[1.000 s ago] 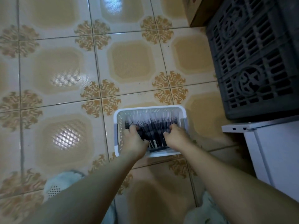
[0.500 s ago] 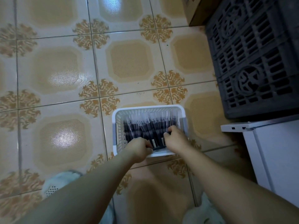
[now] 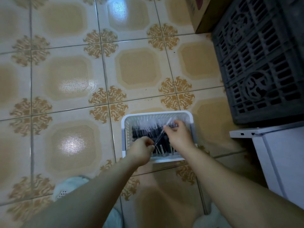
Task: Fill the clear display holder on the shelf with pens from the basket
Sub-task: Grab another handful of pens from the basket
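Observation:
A white perforated basket (image 3: 125, 129) stands on the tiled floor, packed with several clear-barrelled pens with dark parts (image 3: 144, 130). One pen (image 3: 160, 136) is lifted at a slant above the pile. My left hand (image 3: 141, 148) pinches its lower end over the basket's near left part. My right hand (image 3: 178, 134) pinches its upper end, over the basket's right half. The clear display holder is out of view.
A dark grey slatted crate (image 3: 259, 63) stands at the right, with a cardboard box (image 3: 200, 15) behind it. A white shelf edge (image 3: 243, 133) and white cabinet side (image 3: 283, 165) lie at the lower right. Patterned floor tiles (image 3: 65, 79) spread to the left.
Both hands were down in the pile of pens. They have since drawn one pen up out of it, the right hand rising toward the basket's far side.

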A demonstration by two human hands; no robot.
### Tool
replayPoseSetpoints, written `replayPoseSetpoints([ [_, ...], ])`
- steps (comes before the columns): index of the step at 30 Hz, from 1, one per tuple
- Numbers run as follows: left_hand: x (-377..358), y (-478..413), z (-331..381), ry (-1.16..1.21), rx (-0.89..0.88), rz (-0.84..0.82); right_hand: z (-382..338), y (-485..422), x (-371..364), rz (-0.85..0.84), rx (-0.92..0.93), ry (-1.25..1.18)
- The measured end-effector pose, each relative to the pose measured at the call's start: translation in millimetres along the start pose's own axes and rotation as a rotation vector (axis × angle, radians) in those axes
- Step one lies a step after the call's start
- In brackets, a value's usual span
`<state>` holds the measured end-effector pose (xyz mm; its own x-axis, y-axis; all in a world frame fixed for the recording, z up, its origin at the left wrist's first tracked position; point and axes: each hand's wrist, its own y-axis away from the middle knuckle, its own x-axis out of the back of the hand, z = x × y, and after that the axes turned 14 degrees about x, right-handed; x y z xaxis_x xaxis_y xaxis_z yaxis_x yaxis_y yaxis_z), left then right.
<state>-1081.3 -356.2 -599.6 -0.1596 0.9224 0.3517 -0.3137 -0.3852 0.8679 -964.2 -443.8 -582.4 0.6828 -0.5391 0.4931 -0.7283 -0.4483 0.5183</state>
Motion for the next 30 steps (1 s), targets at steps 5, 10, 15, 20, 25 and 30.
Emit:
replayPoseSetpoints([
  [5,-3.8,-1.5,1.2,-0.020,-0.007,0.019,-6.0,-13.7,-9.3,-0.056,0.038,0.128],
  [10,-4.8,-13.9,1.9,0.164,0.113,0.200,-1.7,-18.2,-5.2,-0.098,0.137,0.339],
  [15,-11.5,-22.7,8.8,0.243,0.293,0.177,11.0,-13.6,-10.9,-0.147,0.086,0.490],
  [20,-17.0,-33.9,16.6,0.212,0.374,0.182,13.6,-20.1,-13.4,-0.075,0.004,0.312],
  [25,-24.2,-39.9,20.0,0.258,0.389,0.176,15.7,-20.0,-15.5,-0.136,-0.032,0.326],
  [30,-19.9,-42.0,15.0,0.405,0.405,0.200,15.4,-22.7,-14.3,-0.121,-0.068,0.169],
])
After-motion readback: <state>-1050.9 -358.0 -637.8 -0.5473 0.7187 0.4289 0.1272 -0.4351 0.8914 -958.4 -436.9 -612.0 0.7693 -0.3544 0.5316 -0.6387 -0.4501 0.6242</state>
